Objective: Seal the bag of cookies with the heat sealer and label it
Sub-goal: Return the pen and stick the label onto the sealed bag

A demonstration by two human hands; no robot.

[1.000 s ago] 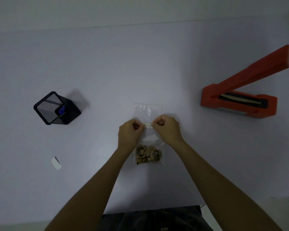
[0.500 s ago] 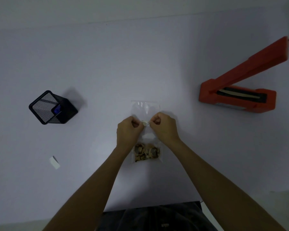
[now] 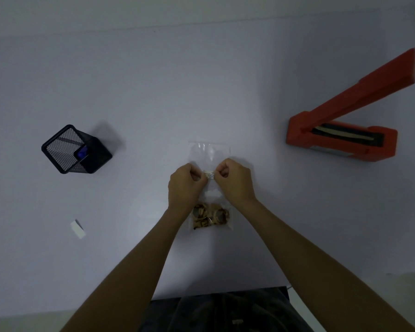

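Cookies sit low in the clear bag [image 3: 210, 154] at frame centre; left hand [image 3: 183, 185] and right hand [image 3: 235, 182] pinch a small label [image 3: 209, 175] against it. Likely light, limp, slippery film, best held by its edges.

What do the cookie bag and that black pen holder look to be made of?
The bag looks like thin clear plastic film, glossy: the table shows through and glare streaks its top. The pen holder looks like black metal wire mesh, matte; a fine grid lets light through its walls. Coated metal is a guess.
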